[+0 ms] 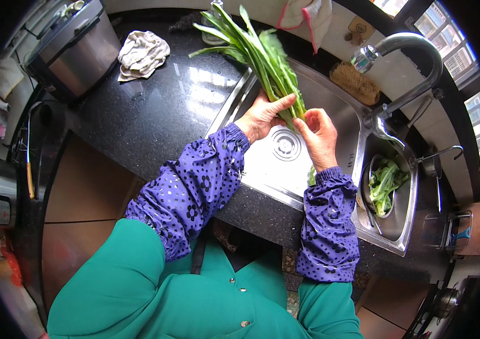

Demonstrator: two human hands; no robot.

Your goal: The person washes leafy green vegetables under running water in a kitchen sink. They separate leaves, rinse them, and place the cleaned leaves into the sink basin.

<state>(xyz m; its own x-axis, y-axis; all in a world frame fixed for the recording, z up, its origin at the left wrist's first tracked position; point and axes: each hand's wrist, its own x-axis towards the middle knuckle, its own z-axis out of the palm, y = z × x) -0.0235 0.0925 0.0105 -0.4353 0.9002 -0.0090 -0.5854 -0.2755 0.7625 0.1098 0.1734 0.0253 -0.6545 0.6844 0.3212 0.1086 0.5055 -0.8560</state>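
My left hand (263, 114) is closed around a bunch of long leafy greens (271, 70), near the stem end. The leaves point up and away, over the back of the counter and the sink's rim. At the lower end of the stems, my right hand (319, 131) pinches the greens between thumb and fingers. Both hands are above the large stainless steel sink basin (329, 91), with its round drain (285, 144) in view below. A bit of green leaf (311, 176) shows in the basin by my right wrist, partly hidden by the sleeve.
In the small right basin (396, 235), a bowl holds more leafy greens (386, 186). The curved faucet (428, 76) rises behind the sink near a loofah-like scrubber (354, 82). A crumpled cloth (143, 55) and a large electric cooker (75, 51) stand on the dark counter (147, 123).
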